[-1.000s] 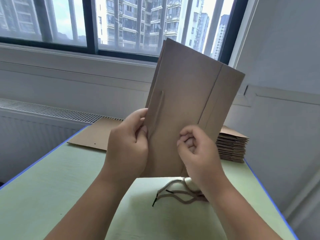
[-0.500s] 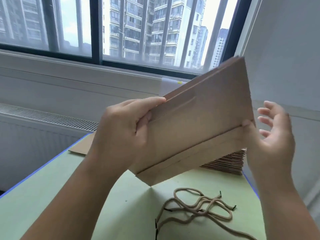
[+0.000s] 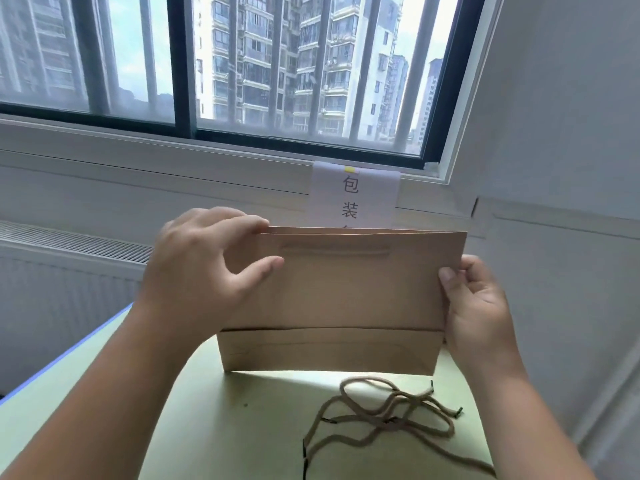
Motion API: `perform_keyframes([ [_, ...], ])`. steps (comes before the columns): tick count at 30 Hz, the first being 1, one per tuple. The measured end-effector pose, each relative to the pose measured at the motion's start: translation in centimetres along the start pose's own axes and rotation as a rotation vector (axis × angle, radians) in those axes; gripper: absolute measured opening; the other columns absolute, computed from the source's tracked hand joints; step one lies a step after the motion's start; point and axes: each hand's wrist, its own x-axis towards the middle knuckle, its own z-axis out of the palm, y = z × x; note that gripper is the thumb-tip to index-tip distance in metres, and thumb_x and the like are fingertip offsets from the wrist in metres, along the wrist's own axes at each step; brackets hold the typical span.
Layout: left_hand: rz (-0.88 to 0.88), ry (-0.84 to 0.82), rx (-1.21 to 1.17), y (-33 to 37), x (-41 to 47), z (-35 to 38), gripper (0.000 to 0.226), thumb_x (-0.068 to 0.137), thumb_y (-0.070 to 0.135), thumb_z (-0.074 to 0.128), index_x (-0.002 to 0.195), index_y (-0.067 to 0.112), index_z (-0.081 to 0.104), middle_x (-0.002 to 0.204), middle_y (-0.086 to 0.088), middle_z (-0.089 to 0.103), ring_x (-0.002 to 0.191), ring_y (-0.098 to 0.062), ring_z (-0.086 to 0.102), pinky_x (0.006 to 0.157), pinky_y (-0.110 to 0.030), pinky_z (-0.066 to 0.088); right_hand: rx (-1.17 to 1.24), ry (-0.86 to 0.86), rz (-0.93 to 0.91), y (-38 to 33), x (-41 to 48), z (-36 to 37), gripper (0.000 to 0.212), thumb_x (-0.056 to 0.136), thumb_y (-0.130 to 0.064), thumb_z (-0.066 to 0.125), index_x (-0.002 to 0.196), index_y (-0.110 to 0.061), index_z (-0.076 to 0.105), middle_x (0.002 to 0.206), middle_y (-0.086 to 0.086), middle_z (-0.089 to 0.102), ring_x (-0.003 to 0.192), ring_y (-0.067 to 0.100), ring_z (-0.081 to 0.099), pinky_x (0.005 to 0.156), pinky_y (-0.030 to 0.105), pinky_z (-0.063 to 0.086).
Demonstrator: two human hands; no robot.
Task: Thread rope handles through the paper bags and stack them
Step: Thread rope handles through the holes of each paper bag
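Turned level, paper bag (image 3: 346,299) is pinched endwise by left hand (image 3: 201,271) and right hand (image 3: 479,306).

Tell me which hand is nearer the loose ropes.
Right. The right hand holds the right edge of the bag, above the ropes; the left hand grips its top-left corner, farther off.

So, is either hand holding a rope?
No: the left hand and right hand hold the bag; the ropes lie on the table.

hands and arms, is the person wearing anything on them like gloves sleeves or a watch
Nothing shows: the left hand and right hand have no gloves or rings; the left forearm and right forearm are bare to the frame edge, no sleeves or watch.
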Motion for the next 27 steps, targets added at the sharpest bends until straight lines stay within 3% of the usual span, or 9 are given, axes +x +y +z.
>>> perform_keyframes([
  [2, -0.054, -0.034, 0.032, -0.3, 0.0, 0.1, 0.054, 0.074, 0.069, 0.061, 0.114, 0.034, 0.074, 0.103, 0.016, 0.069, 0.102, -0.018, 0.057, 0.093, -0.046, 0.047, 0.005, 0.002, -0.011, 0.0, 0.1, -0.1, 0.016, 0.081, -0.027, 0.067, 0.092, -0.016, 0.063, 0.091, 0.003, 0.072, 0.08, 0.014, 0.068, 0.07, 0.025, 0.058],
  [6, -0.121, -0.021, -0.003, 0.1, 0.1, 0.7, 0.039, 0.07, 0.067, 0.068, 0.094, 0.036, 0.073, 0.08, 0.017, 0.058, 0.087, -0.015, 0.053, 0.078, -0.038, 0.043, -0.095, -0.005, -0.038, 0.0, 0.4, -0.8, 0.002, 0.09, -0.018, 0.064, 0.089, -0.017, 0.066, 0.088, 0.0, 0.074, 0.085, 0.015, 0.068, 0.076, 0.024, 0.056],
  [10, -0.075, 0.004, -0.066, 0.6, 0.0, 1.7, 0.019, 0.081, 0.046, 0.082, 0.084, 0.03, 0.073, 0.074, 0.011, 0.058, 0.074, -0.016, 0.055, 0.063, -0.03, 0.037, -0.222, 0.023, -0.052, -0.4, 0.7, -1.4, 0.023, 0.099, 0.004, 0.053, 0.096, -0.014, 0.066, 0.084, -0.007, 0.074, 0.083, 0.008, 0.067, 0.075, 0.019, 0.055],
  [14, -0.07, -0.03, -0.096, 1.0, -0.1, 2.1, 0.012, 0.083, 0.029, 0.085, 0.086, 0.028, 0.073, 0.075, 0.007, 0.059, 0.073, -0.017, 0.057, 0.061, -0.03, 0.04, -0.272, 0.051, -0.06, -0.7, 0.9, -1.9, 0.02, 0.1, 0.001, 0.055, 0.098, -0.016, 0.067, 0.09, -0.003, 0.075, 0.087, 0.012, 0.068, 0.076, 0.022, 0.056],
  [17, -0.081, -0.062, -0.118, 0.8, 0.1, 2.3, 0.015, 0.083, 0.023, 0.084, 0.089, 0.031, 0.073, 0.077, 0.01, 0.06, 0.076, -0.01, 0.056, 0.064, -0.023, 0.042, -0.337, 0.055, -0.038, -1.3, 0.9, -2.3, 0.018, 0.1, -0.002, 0.058, 0.096, -0.016, 0.068, 0.088, -0.001, 0.076, 0.079, 0.01, 0.067, 0.073, 0.024, 0.053],
  [20, -0.121, -0.057, -0.157, 0.6, 0.3, 1.8, 0.033, 0.08, 0.02, 0.084, 0.104, 0.037, 0.071, 0.086, 0.016, 0.062, 0.086, 0.0, 0.058, 0.071, -0.007, 0.038, -0.405, 0.042, -0.04, -2.0, 1.0, -2.9, 0.015, 0.098, -0.004, 0.061, 0.097, -0.015, 0.071, 0.092, 0.005, 0.078, 0.081, 0.014, 0.069, 0.075, 0.025, 0.054],
  [23, -0.308, -0.061, -0.265, 0.1, -0.5, 1.3, 0.051, 0.08, 0.023, 0.084, 0.122, 0.042, 0.061, 0.095, 0.019, 0.062, 0.086, 0.003, 0.061, 0.072, -0.011, 0.042, -0.446, 0.046, -0.03, -2.4, 1.1, -3.1, 0.015, 0.098, -0.002, 0.06, 0.095, -0.014, 0.069, 0.069, -0.011, 0.072, 0.06, 0.001, 0.061, 0.056, 0.013, 0.046],
  [27, -0.435, -0.055, -0.393, -1.1, -2.2, 2.3, 0.03, 0.088, 0.012, 0.078, 0.089, 0.039, 0.066, 0.081, 0.02, 0.072, 0.07, 0.006, 0.065, 0.062, -0.013, 0.045, -0.413, 0.07, -0.031, -2.6, 0.9, -3.1, 0.01, 0.098, 0.0, 0.059, 0.098, -0.005, 0.067, 0.058, -0.014, 0.064, 0.048, -0.001, 0.052, 0.048, 0.012, 0.04],
])
